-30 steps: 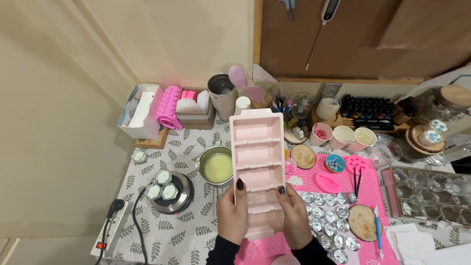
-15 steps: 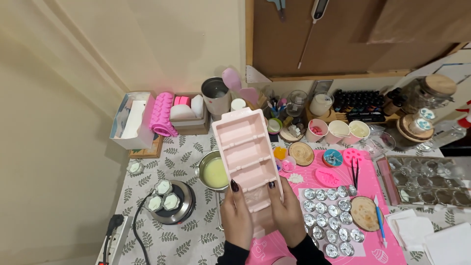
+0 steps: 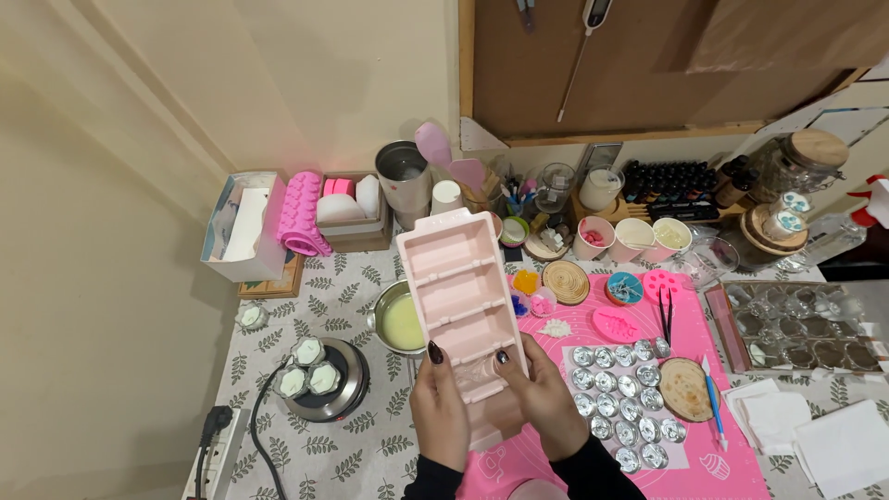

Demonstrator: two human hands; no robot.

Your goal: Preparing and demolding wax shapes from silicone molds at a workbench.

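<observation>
Tilted further since a second ago, the pink mould tray now leans with its far end toward the left and sits a little lower over the table. From the left: an open white box holds paper, a small hot plate carries three pale filled cups, and a metal pot holds pale yellow liquid – just beside the tray's left edge. The tray's four compartments look empty (the nearest shows a faint sheen). Further right, pink cups stand in a row and foil cups lie on a pink mat. Left hand and right hand both grip the tray's near end – thumbs pressed on top, fingers wrapped beneath.
</observation>
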